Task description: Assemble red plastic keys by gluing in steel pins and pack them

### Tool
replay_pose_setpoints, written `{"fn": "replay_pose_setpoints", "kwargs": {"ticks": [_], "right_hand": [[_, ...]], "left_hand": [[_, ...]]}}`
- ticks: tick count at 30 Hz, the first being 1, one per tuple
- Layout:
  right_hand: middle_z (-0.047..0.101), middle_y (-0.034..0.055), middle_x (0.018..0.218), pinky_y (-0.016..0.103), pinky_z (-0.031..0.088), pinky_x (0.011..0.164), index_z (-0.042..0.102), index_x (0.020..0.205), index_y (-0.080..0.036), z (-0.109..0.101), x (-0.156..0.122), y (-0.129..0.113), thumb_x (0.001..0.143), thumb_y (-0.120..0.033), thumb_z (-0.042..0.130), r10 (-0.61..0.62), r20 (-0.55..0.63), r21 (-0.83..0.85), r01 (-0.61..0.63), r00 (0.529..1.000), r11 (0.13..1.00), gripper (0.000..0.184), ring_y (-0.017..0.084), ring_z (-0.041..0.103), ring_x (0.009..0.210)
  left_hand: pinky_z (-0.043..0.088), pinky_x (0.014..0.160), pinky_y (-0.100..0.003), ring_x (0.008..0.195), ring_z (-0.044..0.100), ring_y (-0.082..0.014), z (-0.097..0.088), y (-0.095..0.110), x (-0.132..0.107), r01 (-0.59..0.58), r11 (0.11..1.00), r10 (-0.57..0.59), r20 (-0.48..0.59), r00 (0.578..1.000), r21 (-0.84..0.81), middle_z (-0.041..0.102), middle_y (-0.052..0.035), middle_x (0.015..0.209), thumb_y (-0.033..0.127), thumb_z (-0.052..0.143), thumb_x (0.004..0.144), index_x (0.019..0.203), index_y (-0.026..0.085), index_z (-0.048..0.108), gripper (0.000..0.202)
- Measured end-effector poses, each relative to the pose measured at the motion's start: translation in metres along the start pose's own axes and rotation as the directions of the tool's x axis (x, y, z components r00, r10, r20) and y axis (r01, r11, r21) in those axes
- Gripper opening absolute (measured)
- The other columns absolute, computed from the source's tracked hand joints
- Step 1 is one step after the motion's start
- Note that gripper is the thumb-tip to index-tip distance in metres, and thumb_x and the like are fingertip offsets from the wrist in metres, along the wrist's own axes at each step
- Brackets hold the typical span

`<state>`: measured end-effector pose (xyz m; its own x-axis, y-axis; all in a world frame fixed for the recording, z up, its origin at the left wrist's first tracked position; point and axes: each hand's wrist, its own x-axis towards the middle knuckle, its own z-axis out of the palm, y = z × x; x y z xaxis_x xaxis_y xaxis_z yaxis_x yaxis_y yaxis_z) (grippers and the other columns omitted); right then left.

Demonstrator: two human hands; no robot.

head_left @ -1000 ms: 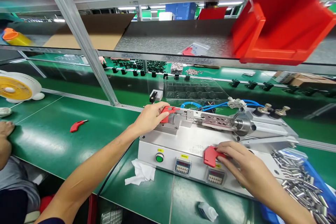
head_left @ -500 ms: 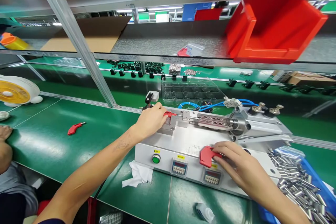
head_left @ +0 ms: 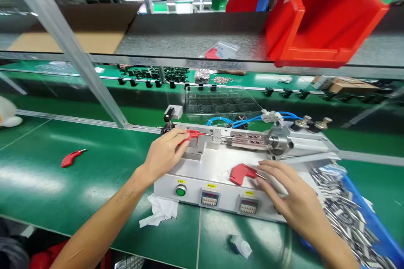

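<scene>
A silver press machine [head_left: 217,168] with a pneumatic cylinder [head_left: 284,142] stands on the green table. My left hand [head_left: 166,153] is closed around a red handle part [head_left: 193,135] seated in the machine's fixture at its left end. My right hand [head_left: 288,193] rests on the machine's top plate, fingers pinching the metal pin of a second red handle part [head_left: 240,173] that lies flat there. A third red handle [head_left: 71,158] lies alone on the table to the left.
A blue tray of metal pins [head_left: 350,214] sits at the right. A white rag [head_left: 159,214] and a small bottle [head_left: 241,246] lie before the machine. A clear compartment tray [head_left: 221,103] stands behind. A red bin [head_left: 318,21] sits on the overhead shelf.
The view shifted to the right; the fan left the frame. The red handle under my right hand turned and slid up the plate. My left hand stays at the fixture.
</scene>
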<state>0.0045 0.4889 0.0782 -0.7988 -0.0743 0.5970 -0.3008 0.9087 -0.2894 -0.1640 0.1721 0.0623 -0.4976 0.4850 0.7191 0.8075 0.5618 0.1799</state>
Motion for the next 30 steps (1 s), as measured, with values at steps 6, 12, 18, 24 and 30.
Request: {"fn": "replay_pose_setpoints", "kwargs": {"ticks": [6,12,18,24,30], "right_hand": [[0.073,0.0066,0.098,0.035,0.058,0.077,0.073,0.105,-0.023,-0.002,-0.077,-0.012,0.102,-0.038,0.066,0.499,-0.445,0.136,-0.495,0.743,0.858,0.016,0.022,0.070,0.087],[0.068,0.0023,0.082,0.032,0.057,0.070,0.075,0.101,-0.024,0.024,-0.110,-0.014,0.100,-0.042,0.070,0.653,-0.186,0.324,-0.582,0.734,0.746,0.018,0.019,0.066,0.074],[0.064,0.0011,0.075,0.031,0.057,0.067,0.075,0.102,-0.023,0.020,-0.109,-0.008,0.095,-0.045,0.077,0.712,-0.106,0.405,-0.624,0.694,0.668,0.024,0.018,0.062,0.069],[0.060,-0.0001,0.075,0.030,0.057,0.068,0.074,0.098,-0.023,0.028,-0.109,-0.011,0.096,-0.040,0.076,0.709,-0.197,0.368,-0.619,0.677,0.694,0.017,0.017,0.062,0.070],[0.060,-0.0001,0.080,0.031,0.056,0.073,0.072,0.108,-0.025,0.032,-0.114,-0.011,0.098,-0.038,0.073,0.671,-0.178,0.375,-0.580,0.720,0.723,0.017,0.018,0.062,0.075]], "left_hand": [[0.050,0.065,-0.032,0.069,0.067,-0.0192,0.001,0.025,-0.096,-0.230,0.971,0.240,-0.190,0.952,0.072,0.074,-0.0085,0.082,0.000,0.071,0.096,0.102,0.012,0.072,0.014],[0.049,0.072,-0.033,0.074,0.069,-0.0196,0.000,0.048,-0.127,-0.123,0.992,0.122,-0.040,0.992,-0.036,0.078,-0.0132,0.087,-0.001,0.072,0.098,0.109,0.006,0.071,0.013],[0.050,0.077,-0.033,0.078,0.067,-0.0187,-0.004,0.058,-0.113,-0.014,0.997,0.015,0.010,1.000,-0.077,0.074,-0.0102,0.087,0.007,0.068,0.104,0.108,0.009,0.069,0.005],[0.041,0.072,-0.035,0.061,0.059,-0.0129,0.010,0.062,-0.125,0.115,0.991,-0.117,-0.015,0.993,-0.067,0.067,-0.0014,0.078,0.013,0.064,0.108,0.099,0.015,0.064,0.009],[0.044,0.075,-0.033,0.066,0.059,-0.0142,0.001,0.064,-0.123,0.175,0.976,-0.165,0.081,0.983,-0.132,0.065,-0.0003,0.080,0.021,0.058,0.111,0.109,0.016,0.066,0.009]]}}
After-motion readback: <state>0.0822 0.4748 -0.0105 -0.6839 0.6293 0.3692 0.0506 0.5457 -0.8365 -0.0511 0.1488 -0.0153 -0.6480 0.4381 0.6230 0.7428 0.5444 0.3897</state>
